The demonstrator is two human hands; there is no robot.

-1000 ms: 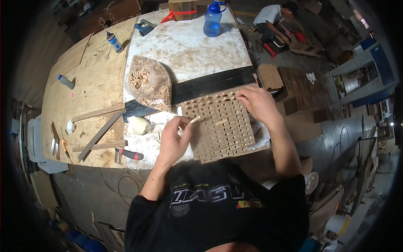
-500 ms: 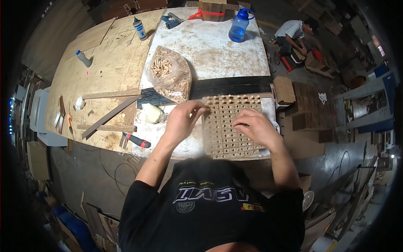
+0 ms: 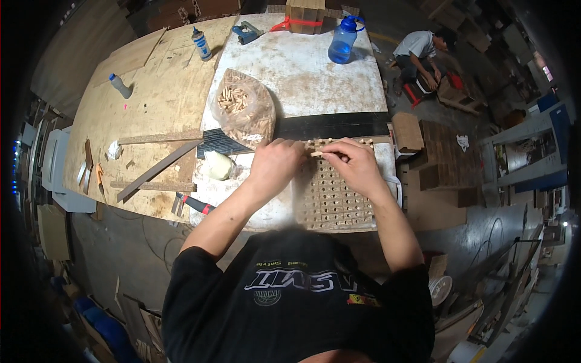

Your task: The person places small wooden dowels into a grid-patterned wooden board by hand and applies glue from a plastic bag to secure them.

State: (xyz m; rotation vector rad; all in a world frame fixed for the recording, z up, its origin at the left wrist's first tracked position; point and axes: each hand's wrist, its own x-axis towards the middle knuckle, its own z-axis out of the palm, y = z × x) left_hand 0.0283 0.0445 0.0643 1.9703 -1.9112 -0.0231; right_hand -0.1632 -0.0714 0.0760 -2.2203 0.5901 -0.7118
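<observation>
Small drilled wooden blocks (image 3: 333, 202) stand packed together at the front right of the table, with rows of round holes facing up. Wooden dowels (image 3: 368, 141) stick up from holes along their far edge. Over the far left part of the blocks, my right hand (image 3: 357, 164) pinches a pale wooden dowel (image 3: 316, 153) between thumb and fingers. Close beside it, my left hand (image 3: 276, 163) is closed, its fingertips hidden behind the hand. Just beyond the left hand lies a clear plastic bag (image 3: 248, 112) full of dowels.
Left of my hands are a white cloth-like lump (image 3: 218, 165), a red-and-black handled tool (image 3: 196, 203) and a dark wood strip (image 3: 158, 170). Farther back stand a blue water bottle (image 3: 342, 43), a glue bottle (image 3: 201, 44) and a nail gun (image 3: 247, 32). Another person (image 3: 420, 57) sits at the far right.
My left hand has moved right over the blocks' far left corner. My right hand has shifted left and away to meet it, and a dowel now shows in its fingers.
</observation>
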